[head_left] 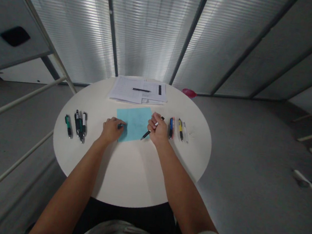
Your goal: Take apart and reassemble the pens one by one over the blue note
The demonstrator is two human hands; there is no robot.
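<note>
A light-blue sheet of paper [136, 120] lies on the round white table [128, 174], between my two hands. At its left edge rests my left hand [111, 129], its fingers closed on a small dark piece [120, 126] that looks like a pen cap. My right hand [158, 129] is at the sheet's right edge, fingers curled round a black-and-white pen [145, 135]. That pen is tilted, its tip pointing down and left near the sheet's lower right corner; the grip hides its middle.
To the left lie a green pen [68, 125] and a cluster of several dark, green and white pens [79, 125]. On the right are a blue pen [171, 128], a yellow-black pen [180, 129] and a clear-white pen [185, 131]. White papers [126, 90] with a black pen [141, 90] lie at the back.
</note>
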